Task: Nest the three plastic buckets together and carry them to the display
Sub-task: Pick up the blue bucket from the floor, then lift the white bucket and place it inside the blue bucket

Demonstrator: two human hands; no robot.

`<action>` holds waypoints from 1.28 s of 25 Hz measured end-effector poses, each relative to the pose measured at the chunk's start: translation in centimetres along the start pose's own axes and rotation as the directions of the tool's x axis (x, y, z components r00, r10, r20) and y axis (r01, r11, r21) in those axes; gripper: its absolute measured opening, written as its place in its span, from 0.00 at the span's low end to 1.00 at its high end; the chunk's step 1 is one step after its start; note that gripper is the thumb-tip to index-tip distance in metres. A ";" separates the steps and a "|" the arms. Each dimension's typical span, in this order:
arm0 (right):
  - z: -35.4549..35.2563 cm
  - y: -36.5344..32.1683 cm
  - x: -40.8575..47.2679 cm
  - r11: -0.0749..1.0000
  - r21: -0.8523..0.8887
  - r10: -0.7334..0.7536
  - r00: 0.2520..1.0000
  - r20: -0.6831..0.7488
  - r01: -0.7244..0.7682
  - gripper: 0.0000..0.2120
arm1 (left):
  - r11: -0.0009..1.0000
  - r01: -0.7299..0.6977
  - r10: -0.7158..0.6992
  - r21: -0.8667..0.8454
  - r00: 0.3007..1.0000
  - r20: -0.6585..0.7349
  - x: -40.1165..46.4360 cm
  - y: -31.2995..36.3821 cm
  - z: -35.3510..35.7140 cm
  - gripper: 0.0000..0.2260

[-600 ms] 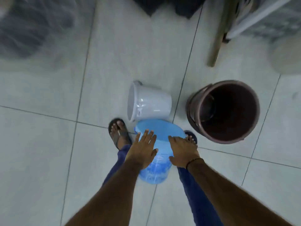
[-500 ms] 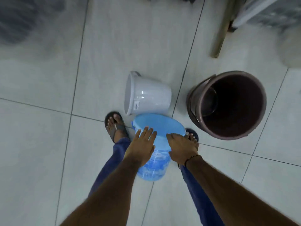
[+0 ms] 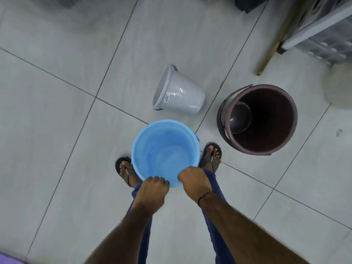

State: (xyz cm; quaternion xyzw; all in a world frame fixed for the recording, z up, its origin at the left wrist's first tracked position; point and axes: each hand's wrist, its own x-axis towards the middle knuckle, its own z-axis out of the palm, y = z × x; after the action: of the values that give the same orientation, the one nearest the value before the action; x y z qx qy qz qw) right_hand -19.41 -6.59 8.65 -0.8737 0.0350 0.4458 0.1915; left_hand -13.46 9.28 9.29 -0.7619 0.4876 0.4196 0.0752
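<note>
The blue bucket (image 3: 165,152) is mouth-up between the person's feet, and both hands have it by the near rim. Left hand (image 3: 152,192) is curled shut over the rim edge closest to the body, right hand (image 3: 192,182) is closed on the rim just beside it, a bit further round to the right, with a thin dark band on that wrist. Can't tell if the bucket's bottom is touching the floor or lifted off it. Just past it, the white bucket (image 3: 178,92) is lying on its side on the grey floor tiles (image 3: 57,121), mouth pointing left, label sticker on its wall. To the right of both, the brown bucket (image 3: 259,119) stands upright with its handle folded down at the far-left side, near the right foot's sandal (image 3: 210,158) but not touching. Further out top right there's a stick (image 3: 276,40) leaning by a shelf frame.
</note>
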 end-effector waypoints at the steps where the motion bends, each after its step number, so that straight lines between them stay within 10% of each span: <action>1: 1.0 -1.0 0.2 0.996 -0.086 -0.021 1.000 0.016 0.022 0.12 | 0.999 0.032 -0.031 -0.030 0.999 0.014 -0.6 0.4 2.0 0.15; 11: 9.2 -1.1 2.9 0.897 -0.354 -0.214 0.962 0.172 0.263 0.06 | 0.972 0.146 -0.155 -0.184 0.987 -0.036 0.6 2.8 13.7 0.10; 17: -1.4 -1.0 1.7 0.856 -0.447 -0.202 0.964 0.175 0.260 0.09 | 0.878 0.253 -0.329 -0.406 0.936 -0.127 1.5 0.2 4.8 0.08; 25: -18.6 6.3 15.1 0.893 -0.450 -0.148 0.937 -0.316 -0.010 0.25 | 0.522 0.229 -0.652 -0.822 0.728 -0.212 16.0 -9.5 -9.1 0.19; 32: -19.4 10.8 26.5 0.763 -0.644 -0.242 0.950 -0.199 0.060 0.20 | 0.647 0.190 -0.548 -0.738 0.789 -0.277 26.3 -13.7 -6.1 0.11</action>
State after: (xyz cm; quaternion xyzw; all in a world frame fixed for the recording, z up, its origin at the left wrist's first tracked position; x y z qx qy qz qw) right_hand 8.87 -20.73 -5.34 -0.9392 -0.1617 0.2912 -0.0829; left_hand 5.53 -4.76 -9.58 -0.8992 0.1310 0.3398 -0.2423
